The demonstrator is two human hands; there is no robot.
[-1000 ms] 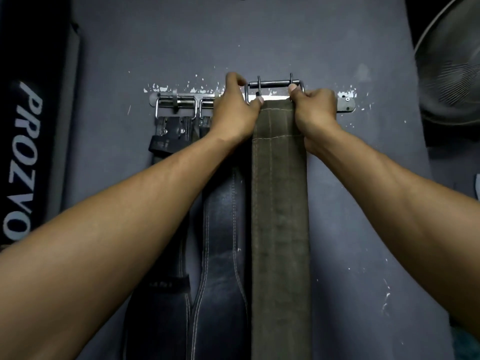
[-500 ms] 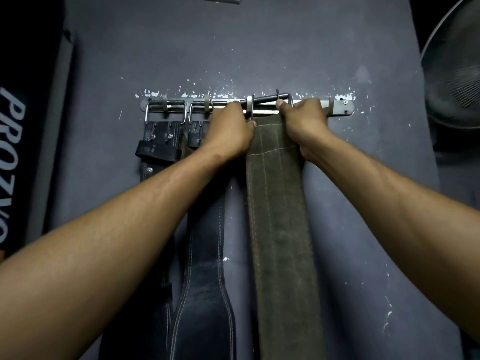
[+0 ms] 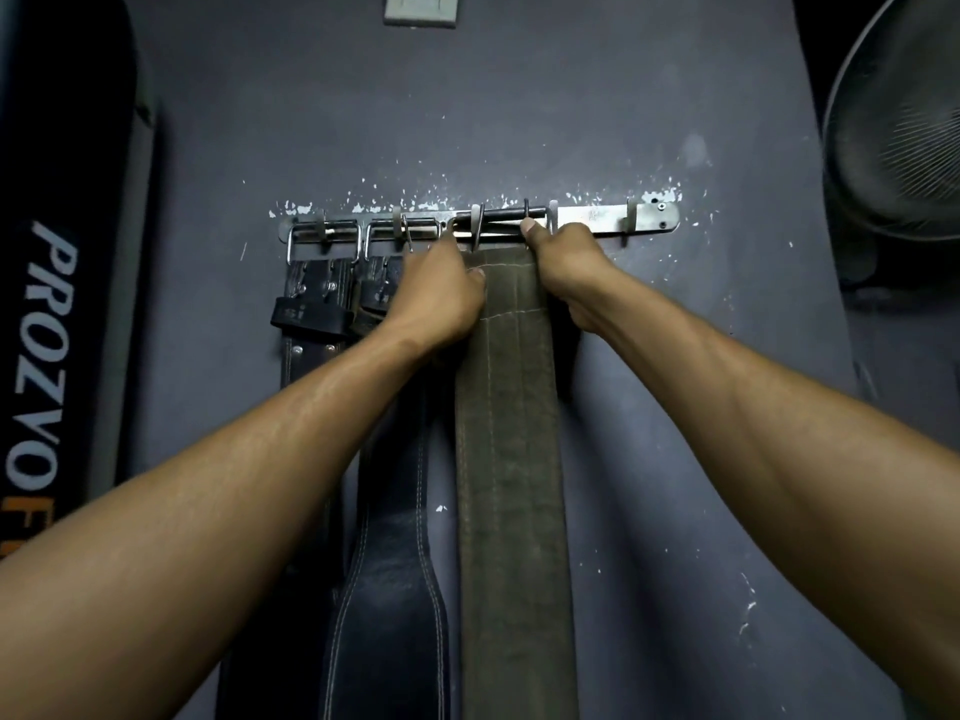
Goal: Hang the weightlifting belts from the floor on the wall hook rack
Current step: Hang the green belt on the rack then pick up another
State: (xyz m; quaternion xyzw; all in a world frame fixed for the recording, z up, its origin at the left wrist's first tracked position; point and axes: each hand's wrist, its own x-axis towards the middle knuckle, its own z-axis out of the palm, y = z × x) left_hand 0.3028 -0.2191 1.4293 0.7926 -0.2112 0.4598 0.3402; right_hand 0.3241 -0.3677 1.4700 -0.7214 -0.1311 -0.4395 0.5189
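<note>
An olive-green suede belt (image 3: 511,459) hangs straight down the grey wall, its steel buckle (image 3: 501,220) up at the metal hook rack (image 3: 597,226). My left hand (image 3: 441,293) grips the belt's top left edge below the buckle. My right hand (image 3: 566,267) grips the top right edge, thumb up against the buckle bar. Two black leather belts hang by their buckles to the left: one (image 3: 311,324) at the rack's left end, the other (image 3: 395,589) partly hidden behind my left forearm.
A dark padded bag with white lettering (image 3: 47,330) stands along the left. A round fan (image 3: 904,122) sits at the right edge. A wall socket plate (image 3: 421,7) is above the rack. One bare hook (image 3: 631,215) shows at the rack's right end.
Both hands and the green belt's buckle have come down a little, to the level of the rack bar. The view has shifted so the rack sits lower in frame.
</note>
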